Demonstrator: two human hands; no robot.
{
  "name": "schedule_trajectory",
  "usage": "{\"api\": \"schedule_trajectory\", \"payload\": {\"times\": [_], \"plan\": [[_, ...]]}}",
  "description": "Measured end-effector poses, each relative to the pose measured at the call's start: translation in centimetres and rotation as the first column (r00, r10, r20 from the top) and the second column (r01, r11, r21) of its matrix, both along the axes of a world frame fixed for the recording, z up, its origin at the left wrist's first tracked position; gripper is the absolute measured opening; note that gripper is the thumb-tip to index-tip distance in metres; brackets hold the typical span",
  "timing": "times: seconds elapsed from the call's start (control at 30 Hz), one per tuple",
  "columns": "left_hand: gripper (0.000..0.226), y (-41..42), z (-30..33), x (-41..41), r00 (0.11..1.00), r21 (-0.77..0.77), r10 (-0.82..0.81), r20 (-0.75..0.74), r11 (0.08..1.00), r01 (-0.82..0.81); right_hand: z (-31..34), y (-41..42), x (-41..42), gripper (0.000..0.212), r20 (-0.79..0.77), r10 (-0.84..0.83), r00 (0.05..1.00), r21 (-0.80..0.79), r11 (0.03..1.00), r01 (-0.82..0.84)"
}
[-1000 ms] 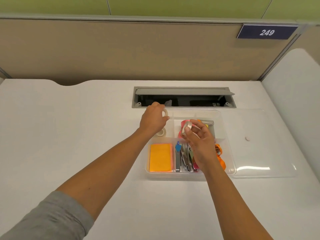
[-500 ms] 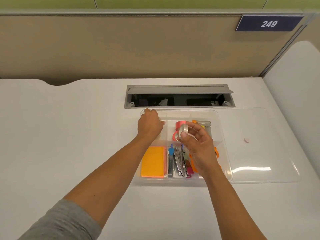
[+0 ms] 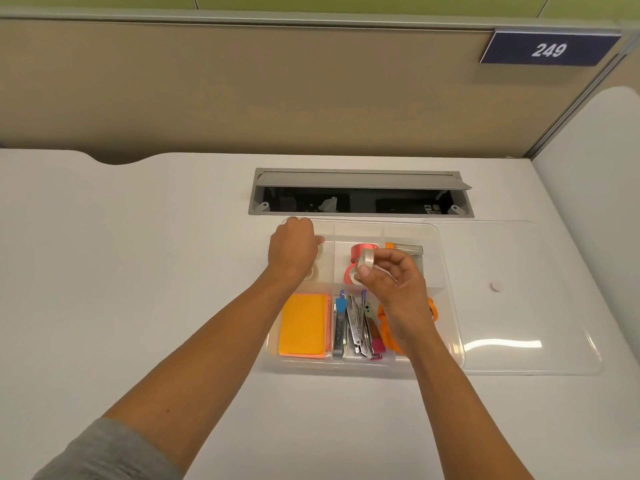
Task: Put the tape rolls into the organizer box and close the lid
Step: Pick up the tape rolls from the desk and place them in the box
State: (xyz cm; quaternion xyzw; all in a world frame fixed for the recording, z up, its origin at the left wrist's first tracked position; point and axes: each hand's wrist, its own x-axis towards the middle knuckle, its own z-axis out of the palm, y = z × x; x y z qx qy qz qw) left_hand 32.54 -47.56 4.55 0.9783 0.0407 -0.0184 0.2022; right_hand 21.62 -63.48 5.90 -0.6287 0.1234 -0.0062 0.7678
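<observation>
The clear organizer box lies open on the white desk. Its clear lid lies flat to the right of it. My left hand is curled down into the back-left compartment, above a clear tape roll; what its fingers hold is hidden. My right hand pinches a whitish tape roll between thumb and fingers, just above the back-middle compartment. Two red tape rolls lie in that compartment.
The front compartments hold orange sticky notes, staplers and clips and an orange item. A small pink disc shows on the lid. An open cable hatch sits just behind the box, with a partition wall beyond it.
My left hand has lowered from above the box's back rim into the back-left compartment, and the clear roll it held is now hidden. My right hand keeps its roll over the middle compartment.
</observation>
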Motion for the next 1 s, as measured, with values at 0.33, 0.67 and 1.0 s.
{"api": "schedule_trajectory", "payload": {"times": [0.33, 0.67, 1.0], "plan": [[0.028, 7.5, -1.3, -3.1, 0.984, -0.27, 0.086, 0.155, 0.962, -0.042, 0.6, 0.9, 3.9, 0.012, 0.041, 0.164, 0.986, -0.524, 0.844, -0.118], [0.05, 12.2, -7.9, -8.0, 0.97, 0.04, -0.222, 0.096, 0.975, 0.219, -0.3, 4.7, 8.7, 0.026, -0.071, 0.4, 0.914, -0.986, 0.11, -0.124], [0.053, 12.3, -8.3, -7.9, 0.966, 0.04, -0.233, 0.112, 0.972, 0.23, -1.0, 7.0, 10.9, 0.02, -0.256, 0.466, 0.847, -0.953, -0.268, -0.141]]}}
